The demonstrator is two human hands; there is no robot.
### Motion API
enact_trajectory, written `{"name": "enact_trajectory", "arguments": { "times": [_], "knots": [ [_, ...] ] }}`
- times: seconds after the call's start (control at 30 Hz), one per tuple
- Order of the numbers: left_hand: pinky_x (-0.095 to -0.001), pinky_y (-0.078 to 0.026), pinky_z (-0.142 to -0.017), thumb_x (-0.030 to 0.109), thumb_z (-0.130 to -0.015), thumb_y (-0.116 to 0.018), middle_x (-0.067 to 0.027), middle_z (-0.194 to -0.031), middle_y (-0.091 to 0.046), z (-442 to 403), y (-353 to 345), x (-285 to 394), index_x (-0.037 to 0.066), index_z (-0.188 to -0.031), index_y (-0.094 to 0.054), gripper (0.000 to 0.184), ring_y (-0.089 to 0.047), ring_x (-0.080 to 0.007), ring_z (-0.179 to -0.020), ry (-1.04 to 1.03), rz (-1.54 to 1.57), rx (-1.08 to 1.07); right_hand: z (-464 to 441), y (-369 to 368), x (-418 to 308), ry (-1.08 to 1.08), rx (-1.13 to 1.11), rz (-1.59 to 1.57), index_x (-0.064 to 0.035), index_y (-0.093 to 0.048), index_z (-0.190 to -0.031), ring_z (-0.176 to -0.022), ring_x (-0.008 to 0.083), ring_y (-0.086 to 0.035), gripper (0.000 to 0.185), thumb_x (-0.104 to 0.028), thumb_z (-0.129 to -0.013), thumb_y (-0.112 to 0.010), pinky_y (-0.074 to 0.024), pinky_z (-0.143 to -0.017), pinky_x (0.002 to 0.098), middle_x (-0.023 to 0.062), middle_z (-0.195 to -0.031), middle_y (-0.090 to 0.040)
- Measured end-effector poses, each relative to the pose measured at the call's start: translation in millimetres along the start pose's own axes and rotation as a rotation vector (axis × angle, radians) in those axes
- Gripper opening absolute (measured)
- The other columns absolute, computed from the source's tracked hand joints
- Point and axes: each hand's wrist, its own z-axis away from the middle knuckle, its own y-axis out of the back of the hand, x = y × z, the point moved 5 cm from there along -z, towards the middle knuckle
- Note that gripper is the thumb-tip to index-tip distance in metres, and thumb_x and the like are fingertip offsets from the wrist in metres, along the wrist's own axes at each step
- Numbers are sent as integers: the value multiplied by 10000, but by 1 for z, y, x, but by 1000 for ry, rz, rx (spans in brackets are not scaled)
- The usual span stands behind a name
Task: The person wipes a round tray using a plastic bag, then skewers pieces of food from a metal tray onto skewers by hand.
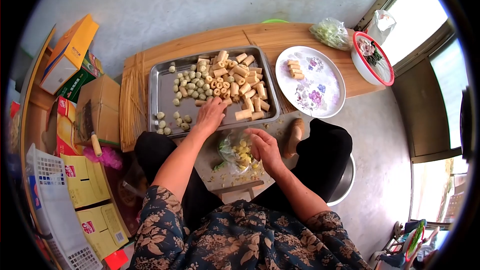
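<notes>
My left hand (211,113) reaches over the near rim of a metal tray (161,97), its fingers bent down among the food. Tan, hollow tube-shaped pieces (243,89) fill the tray's right side; small greenish-grey balls (200,82) lie on the left and middle. Whatever is under the left fingertips is hidden. Above my lap, my right hand (265,151) has thumb and fingers pinched together; I cannot make out what is in them. Below and left of it is a clear plastic bag (235,151) with yellowish pieces inside.
Thin bamboo sticks (132,107) lie at the table's left end. A flowered plate (312,90) holds several tan pieces in a row. Behind it are a bag of greens (330,32) and a red-rimmed bowl (382,70). Cardboard boxes (102,105) and a knife (95,142) are at left.
</notes>
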Motion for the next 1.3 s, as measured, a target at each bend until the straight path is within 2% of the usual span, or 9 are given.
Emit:
{"name": "enact_trajectory", "arguments": {
  "times": [0.07, 0.13, 0.27, 0.33, 0.37, 0.4, 0.47, 0.7, 1.3],
  "knots": [
    [-402, -449, -853, 97, -753, -699, -73, -1110, -542, 0, 1, 1, 51, -990, -620, 254, -519, -277, -1032, -33, 46, 50, -1, 1, 2, 10, 6, 5, 11, -573, -1078, -405, 51, -325, 230, -130, -936, -458, -265, -409, 209, -35, -500, -404],
    [-375, -481, -730, 63, -733, -705, -71, -1009, -580, -1, 0, -6, 29, -859, -624, 153, -586, -226, -875, 108, 153, 112, -1, 2, 2, 21, 15, 8, 8, -575, -1066, -395, 47, -329, 227, -134, -934, -455, -257, -393, 208, -36, -500, -408],
    [-341, -515, -649, 57, -778, -680, -83, -957, -590, -5, -10, -25, 9, -872, -591, 138, -617, -191, -767, 289, 470, 86, 3, 0, -3, 9, -1, 59, 15, -572, -1085, -413, 45, -327, 239, -134, -936, -457, -259, -410, 207, -43, -503, -399],
    [-285, -527, -638, 58, -803, -635, -77, -849, -608, 1, -18, -35, 3, -957, -582, 172, -614, -165, -700, 536, 1256, 168, 7, -3, -7, 0, -10, 88, 15, -571, -1097, -426, 45, -323, 246, -136, -941, -457, -257, -421, 208, -48, -504, -389],
    [-282, -538, -684, 119, -853, -623, -81, -923, -614, 3, -16, -36, -13, -1026, -565, 226, -615, -141, -772, 543, 1374, 141, 9, -5, -8, -8, -34, 94, 15, -571, -1100, -431, 40, -323, 246, -134, -941, -457, -250, -421, 205, -54, -512, -386],
    [-282, -538, -684, 119, -853, -623, -81, -923, -614, 4, -14, -38, -13, -1026, -565, 226, -615, -141, -772, 547, 1371, 143, 10, -7, -7, -16, -58, 100, 14, -571, -1103, -436, 34, -322, 247, -133, -942, -457, -243, -420, 201, -60, -521, -383],
    [-292, -538, -705, 157, -868, -625, -68, -927, -613, 8, -12, -38, -3, -1053, -574, 250, -608, -149, -778, 563, 1656, 145, 11, -9, -5, -22, -83, 95, 2, -579, -1094, -437, 33, -331, 234, -127, -933, -468, -252, -416, 201, -62, -528, -390],
    [-295, -527, -726, 178, -881, -615, -54, -905, -605, 16, -9, -41, 19, -1030, -590, 220, -597, -158, -802, 554, 1821, 110, 13, -11, 2, -26, -138, 138, -33, -590, -1098, -448, 28, -328, 222, -128, -927, -485, -247, -422, 196, -70, -548, -389],
    [-256, -499, -703, 144, -869, -626, -39, -920, -617, 16, -4, -39, 27, -1057, -605, 223, -585, -132, -782, 516, 1822, 100, 14, -12, 4, -32, -152, 172, -50, -598, -1091, -461, 28, -330, 222, -143, -922, -487, -249, -433, 196, -77, -547, -382]
  ]
}}
